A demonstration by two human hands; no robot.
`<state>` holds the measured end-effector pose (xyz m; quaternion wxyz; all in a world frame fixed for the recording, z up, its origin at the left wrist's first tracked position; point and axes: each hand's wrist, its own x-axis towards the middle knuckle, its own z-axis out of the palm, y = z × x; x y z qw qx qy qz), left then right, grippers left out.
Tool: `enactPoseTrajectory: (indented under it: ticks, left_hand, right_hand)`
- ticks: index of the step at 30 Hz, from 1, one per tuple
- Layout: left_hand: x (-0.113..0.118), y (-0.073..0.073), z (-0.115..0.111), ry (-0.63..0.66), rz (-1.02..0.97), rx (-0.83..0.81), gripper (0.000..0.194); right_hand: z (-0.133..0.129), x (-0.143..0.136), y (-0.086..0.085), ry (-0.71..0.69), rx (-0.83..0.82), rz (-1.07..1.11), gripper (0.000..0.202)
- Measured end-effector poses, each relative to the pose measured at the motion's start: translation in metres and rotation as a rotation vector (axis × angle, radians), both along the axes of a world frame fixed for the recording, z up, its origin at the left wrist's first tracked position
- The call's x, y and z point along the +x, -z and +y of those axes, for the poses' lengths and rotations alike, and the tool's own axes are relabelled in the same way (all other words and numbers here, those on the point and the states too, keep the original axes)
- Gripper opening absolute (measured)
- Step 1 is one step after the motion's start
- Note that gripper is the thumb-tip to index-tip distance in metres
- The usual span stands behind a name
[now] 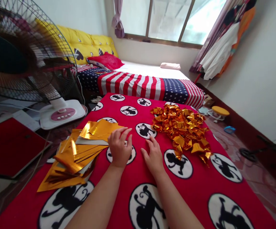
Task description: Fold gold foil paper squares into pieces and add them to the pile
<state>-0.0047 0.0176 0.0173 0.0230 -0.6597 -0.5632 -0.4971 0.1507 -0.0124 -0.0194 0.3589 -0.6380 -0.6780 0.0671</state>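
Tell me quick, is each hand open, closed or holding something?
Left hand: loosely curled beside the gold sheets; whether it grips one can't be told.
Right hand: open over the red cloth, nothing seen in it.

A bright window (168, 20) sits above a stars-and-stripes bed (140, 86).

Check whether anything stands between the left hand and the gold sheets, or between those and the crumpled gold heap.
Nothing visible blocks the left hand from the gold sheets. Between these and the crumpled gold heap are both the left hand and right hand.
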Motion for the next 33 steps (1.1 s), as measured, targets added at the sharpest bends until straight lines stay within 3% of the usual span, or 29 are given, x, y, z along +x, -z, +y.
enactPoseTrajectory:
  ticks: [3, 6, 9, 11, 19, 22, 26, 28, 31, 33]
  left_hand:
    - [-0.019, -0.009, 0.002, -0.199, 0.114, -0.048, 0.051]
    - [-0.036, -0.002, 0.01, -0.275, 0.201, -0.135, 0.058]
    - [-0.048, 0.01, 0.017, -0.214, 0.184, -0.212, 0.029]
    - [-0.052, 0.015, 0.02, -0.189, 0.172, -0.221, 0.021]
    - [-0.058, 0.013, 0.02, -0.219, 0.075, -0.149, 0.021]
    - [-0.049, 0.002, 0.013, -0.114, -0.018, -0.029, 0.017]
    - [-0.017, -0.009, -0.002, 0.181, -0.243, 0.028, 0.014]
    - [0.002, -0.006, -0.007, 0.222, -0.492, -0.051, 0.017]
    - [0.021, 0.011, -0.005, 0.198, -1.044, -0.192, 0.028]
    - [0.025, 0.022, -0.001, 0.192, -1.205, -0.257, 0.027]
  right_hand:
    - [0.001, -0.001, -0.002, 0.0, 0.013, 0.006, 0.037]
    - [0.002, -0.001, -0.003, 0.003, 0.014, 0.015, 0.037]
    - [0.001, -0.002, -0.003, 0.009, 0.008, 0.023, 0.036]
    - [0.001, -0.001, -0.004, 0.011, 0.008, 0.028, 0.035]
    - [0.001, -0.001, -0.004, 0.007, 0.002, 0.04, 0.033]
    - [0.001, -0.001, -0.004, 0.002, 0.002, 0.056, 0.032]
    - [0.002, -0.001, -0.003, 0.031, 0.035, 0.159, 0.032]
    - [0.003, 0.001, -0.003, 0.068, 0.08, 0.25, 0.033]
    - [0.004, 0.004, -0.006, 0.157, 0.153, 0.357, 0.033]
    - [0.005, 0.007, -0.009, 0.204, 0.192, 0.405, 0.033]
